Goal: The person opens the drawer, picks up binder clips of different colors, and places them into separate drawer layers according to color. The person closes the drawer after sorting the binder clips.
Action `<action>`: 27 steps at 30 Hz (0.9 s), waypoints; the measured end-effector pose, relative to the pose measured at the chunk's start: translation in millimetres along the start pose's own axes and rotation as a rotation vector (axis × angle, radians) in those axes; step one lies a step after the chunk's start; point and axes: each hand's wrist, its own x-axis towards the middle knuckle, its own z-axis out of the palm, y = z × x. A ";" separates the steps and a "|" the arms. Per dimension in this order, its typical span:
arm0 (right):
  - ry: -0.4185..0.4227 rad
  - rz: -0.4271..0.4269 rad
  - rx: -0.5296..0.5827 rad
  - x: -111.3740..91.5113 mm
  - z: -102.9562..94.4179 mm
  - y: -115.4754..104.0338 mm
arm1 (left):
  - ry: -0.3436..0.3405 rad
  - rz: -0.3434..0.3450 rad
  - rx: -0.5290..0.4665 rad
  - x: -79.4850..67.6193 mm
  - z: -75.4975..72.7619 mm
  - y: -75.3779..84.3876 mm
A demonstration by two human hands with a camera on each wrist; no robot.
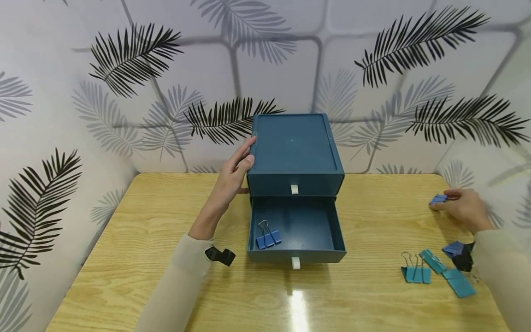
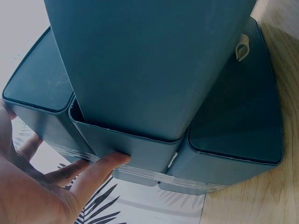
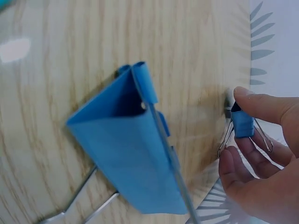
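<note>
A dark blue drawer unit (image 1: 292, 143) stands near the wall, its top drawer closed and the drawer (image 1: 309, 226) beneath pulled out. One blue binder clip (image 1: 268, 239) lies at the front left inside that drawer. My left hand (image 1: 229, 180) rests on the unit's left side; in the left wrist view its extended fingers (image 2: 100, 170) touch the side wall. Far to the right, my right hand (image 1: 466, 208) pinches another blue binder clip (image 3: 243, 123) between thumb and fingers, close over the table. Its wire handles spread out to either side in the right wrist view.
Near my right forearm lie teal binder clips: one with raised handles (image 1: 416, 275), a small teal clip (image 1: 433, 261) and a teal clip (image 1: 459, 282) to their right. Another blue clip (image 3: 133, 161) sits under the right wrist. The patterned wall (image 1: 274, 74) borders the wooden table (image 1: 166, 212).
</note>
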 end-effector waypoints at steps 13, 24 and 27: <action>0.012 -0.075 0.077 -7.5 -11.6 -23.2 | -0.003 -0.005 -0.007 -1.4 1.2 4.0; 0.036 -0.128 0.111 -14.7 -13.3 -45.5 | 0.008 -0.004 0.003 -1.4 1.1 0.2; 0.044 -0.121 0.118 -18.8 -15.9 -49.9 | 0.004 0.001 0.002 -1.1 1.4 0.4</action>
